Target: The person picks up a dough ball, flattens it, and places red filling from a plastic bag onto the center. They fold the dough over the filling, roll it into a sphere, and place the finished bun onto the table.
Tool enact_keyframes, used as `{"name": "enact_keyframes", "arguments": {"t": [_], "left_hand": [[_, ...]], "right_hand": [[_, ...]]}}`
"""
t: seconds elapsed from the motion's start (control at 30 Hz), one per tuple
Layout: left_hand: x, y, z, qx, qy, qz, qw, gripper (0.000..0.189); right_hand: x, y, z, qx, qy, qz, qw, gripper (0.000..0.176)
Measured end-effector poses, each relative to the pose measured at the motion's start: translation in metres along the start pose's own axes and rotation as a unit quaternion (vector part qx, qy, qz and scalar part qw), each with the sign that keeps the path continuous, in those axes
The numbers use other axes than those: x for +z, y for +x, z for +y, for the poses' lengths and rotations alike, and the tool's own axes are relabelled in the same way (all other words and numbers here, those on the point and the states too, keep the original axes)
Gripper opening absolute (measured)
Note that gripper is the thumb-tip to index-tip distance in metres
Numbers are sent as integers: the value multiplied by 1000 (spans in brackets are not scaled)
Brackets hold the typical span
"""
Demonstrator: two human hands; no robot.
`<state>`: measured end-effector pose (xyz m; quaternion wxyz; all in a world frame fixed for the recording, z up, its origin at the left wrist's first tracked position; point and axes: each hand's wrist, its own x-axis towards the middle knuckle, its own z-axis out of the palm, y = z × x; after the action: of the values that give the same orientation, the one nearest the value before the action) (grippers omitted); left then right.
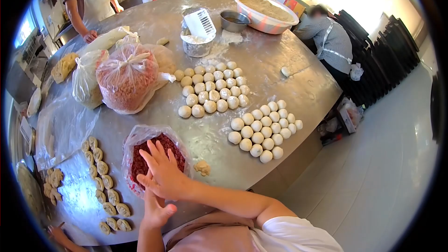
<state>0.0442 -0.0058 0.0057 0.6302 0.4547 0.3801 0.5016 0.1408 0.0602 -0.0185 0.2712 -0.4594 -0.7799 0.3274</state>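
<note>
My right hand (164,171) is stretched over an open plastic bag of dark red, crumbly filling (140,158), its fingers spread. Just below it and partly covered by it is my left hand (156,207), with the thumb sticking out and the other fingers mostly hidden. The two hands overlap in this view. A small lump of yellowish dough (202,167) lies on the metal table right of the bag. Left of the bag run rows of small shaped dough pieces (102,168).
Round white dough balls stand in two groups, one mid-table (210,86) and one near the right edge (266,130). A tied bag of pink filling (126,77), a floury tub (197,44), a metal pot (234,20) and a wide basin (266,11) stand farther back. Two other people are nearby.
</note>
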Motion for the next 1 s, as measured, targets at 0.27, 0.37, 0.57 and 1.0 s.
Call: {"name": "enact_keyframes", "arguments": {"t": [0.27,0.37,0.57,1.0], "left_hand": [[-16,-9,-10,-33,174,-16,984,87],[-20,-16,-14,-43,289,-49,955,87],[-11,-13,-9,35,449,-6,893,71],[-29,-3,-23,82,392,177,899,18]], "right_hand": [[-3,-7,-23,-50,25,-21,998,83],[8,7,-7,0,29,7,1000,82],[1,-15,-33,-50,127,22,990,77],[-8,-38,-18,-118,89,99,984,22]]}}
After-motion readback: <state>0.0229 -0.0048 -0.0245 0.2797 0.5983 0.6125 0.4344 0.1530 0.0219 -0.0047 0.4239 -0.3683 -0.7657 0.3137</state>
